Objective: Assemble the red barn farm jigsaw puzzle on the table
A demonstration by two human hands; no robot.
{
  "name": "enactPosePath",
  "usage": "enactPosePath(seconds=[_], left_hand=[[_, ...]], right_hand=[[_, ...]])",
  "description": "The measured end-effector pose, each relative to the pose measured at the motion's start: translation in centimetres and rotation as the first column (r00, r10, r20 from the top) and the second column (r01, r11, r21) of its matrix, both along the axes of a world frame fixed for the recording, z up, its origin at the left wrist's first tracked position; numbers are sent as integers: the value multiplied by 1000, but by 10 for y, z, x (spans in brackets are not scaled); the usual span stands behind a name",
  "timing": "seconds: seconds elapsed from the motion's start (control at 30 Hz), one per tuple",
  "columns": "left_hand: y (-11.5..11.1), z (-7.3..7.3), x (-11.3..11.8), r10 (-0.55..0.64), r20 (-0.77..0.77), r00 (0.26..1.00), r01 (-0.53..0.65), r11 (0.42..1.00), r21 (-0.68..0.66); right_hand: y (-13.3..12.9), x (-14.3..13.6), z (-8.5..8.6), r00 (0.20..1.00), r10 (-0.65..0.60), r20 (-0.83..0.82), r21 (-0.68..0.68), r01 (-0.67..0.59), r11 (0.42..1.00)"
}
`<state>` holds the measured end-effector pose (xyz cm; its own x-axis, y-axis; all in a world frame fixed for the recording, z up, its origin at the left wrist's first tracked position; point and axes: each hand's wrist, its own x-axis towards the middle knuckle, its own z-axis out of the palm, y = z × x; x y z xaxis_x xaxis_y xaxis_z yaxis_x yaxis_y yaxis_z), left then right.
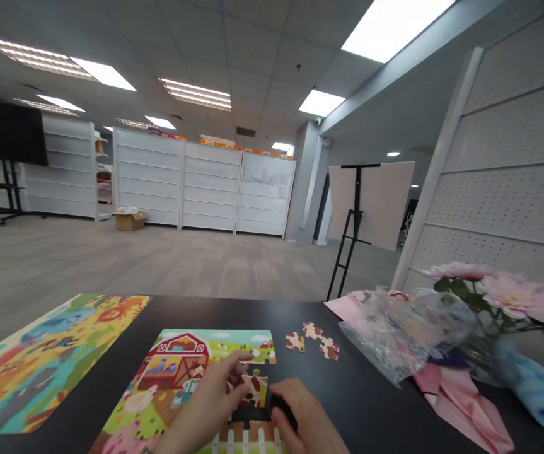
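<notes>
A farm jigsaw puzzle (158, 384) with a red barn, a farmer and a white fence lies on the black table in front of me. Dark gaps show in its lower right part. My left hand (217, 394) rests over the puzzle, fingers bent and closed on a brown-and-white puzzle piece (254, 389). At that piece's right edge is my right hand (304, 413). Its index finger and thumb are apart, with dark table surface showing between them. Three loose puzzle pieces (312, 330) with similar cow patches lie beyond my right hand.
On the left lies another colourful animal picture board (58, 359). Crumpled clear plastic (394, 334), pink cloth (463, 403) and blue cloth (536, 384) crowd the right side, near pink flowers (512, 296). An easel (354, 221) stands beyond the table.
</notes>
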<state>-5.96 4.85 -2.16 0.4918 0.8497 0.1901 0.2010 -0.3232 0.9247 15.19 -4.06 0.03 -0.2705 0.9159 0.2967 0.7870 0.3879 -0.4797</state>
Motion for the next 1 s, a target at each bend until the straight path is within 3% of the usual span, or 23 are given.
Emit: enactPosePath(seconds=[0.27, 0.4, 0.5, 0.6, 0.8, 1.0], left_hand=[[16, -6, 23, 117, -111, 987, -106, 989, 104], [23, 2, 44, 160, -242, 957, -115, 975, 190], [21, 11, 47, 224, -311, 924, -130, 946, 296], [11, 19, 41, 206, -365, 908, -74, 936, 344], [-17, 23, 38, 31, -544, 839, 189, 920, 344], [-22, 21, 42, 27, -605, 796, 206, 928, 312]], right_hand=[[5, 4, -13, 998, -28, 49, 34, 26, 999], [15, 14, -32, 999, -21, 49, 64, 18, 998], [20, 19, -42, 998, -10, 55, 53, 7, 999], [18, 18, -41, 999, -26, 39, 64, 23, 998], [14, 12, -30, 1000, 0, 17, 77, -1, 997], [16, 17, -36, 999, -2, 42, 80, -1, 997]])
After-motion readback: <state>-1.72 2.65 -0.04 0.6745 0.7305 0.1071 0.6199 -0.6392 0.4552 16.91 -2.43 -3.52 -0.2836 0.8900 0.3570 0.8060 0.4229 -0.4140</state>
